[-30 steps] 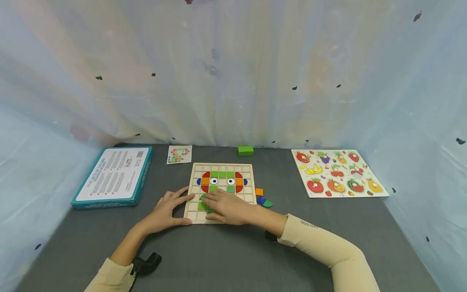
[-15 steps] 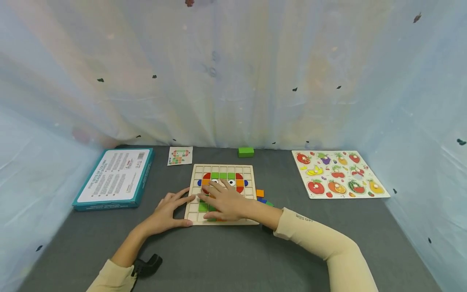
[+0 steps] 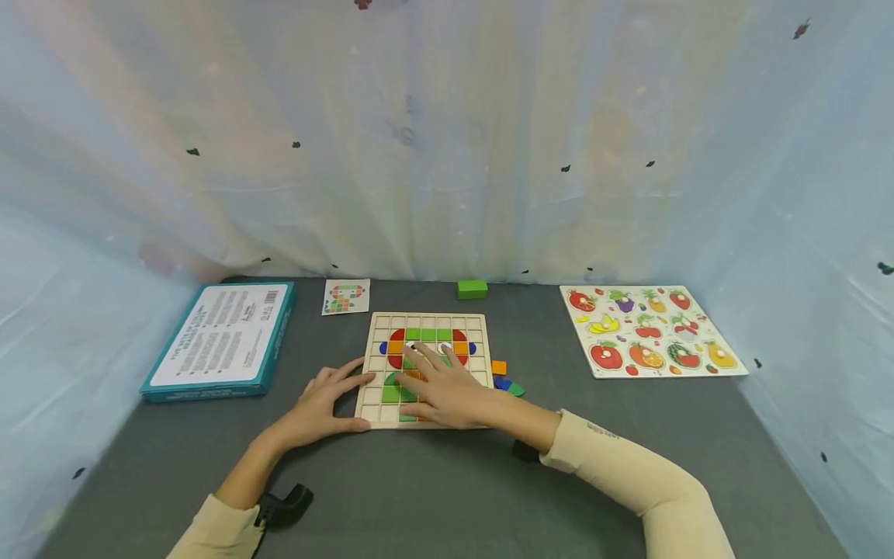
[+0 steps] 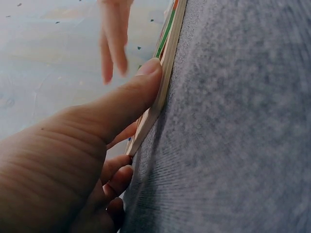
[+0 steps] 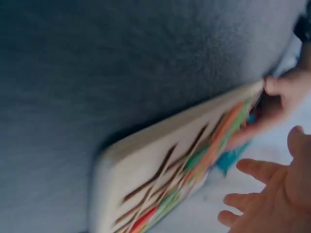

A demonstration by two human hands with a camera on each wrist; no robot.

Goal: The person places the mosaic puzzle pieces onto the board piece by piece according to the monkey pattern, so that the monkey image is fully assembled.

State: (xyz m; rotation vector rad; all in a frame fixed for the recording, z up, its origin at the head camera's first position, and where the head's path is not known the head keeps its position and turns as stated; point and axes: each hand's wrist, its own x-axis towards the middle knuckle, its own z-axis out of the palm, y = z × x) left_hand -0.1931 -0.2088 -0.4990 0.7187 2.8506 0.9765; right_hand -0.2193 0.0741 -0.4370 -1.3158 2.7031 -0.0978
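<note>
A square wooden grid board [image 3: 375,326] lies on the grey table, with red, orange, green, blue and eye-printed pieces in its cells. Its left edge is held by my left hand [image 3: 316,410]: the thumb [image 4: 138,90] is at the front left corner, the other fingers along the side. Over the board's middle my right hand [image 3: 454,396] has its fingers spread, holding nothing. In the left wrist view those fingertips hang apart from the board. Part of the coloured pattern is hidden beneath this hand. Beside the board's right edge lie an orange square [image 3: 499,366] and blue and green pieces [image 3: 514,389].
A small pattern card [image 3: 346,296] and a green block [image 3: 471,289] lie behind the board. A teal-edged box [image 3: 216,334] stands at the left, and a fruit picture board [image 3: 649,334] at the right. A pale curtain [image 3: 447,155] closes off the back.
My right hand moved up and forward over the board, then a little to the right, with its fingers spreading. The left hand has stayed at the board's left edge.
</note>
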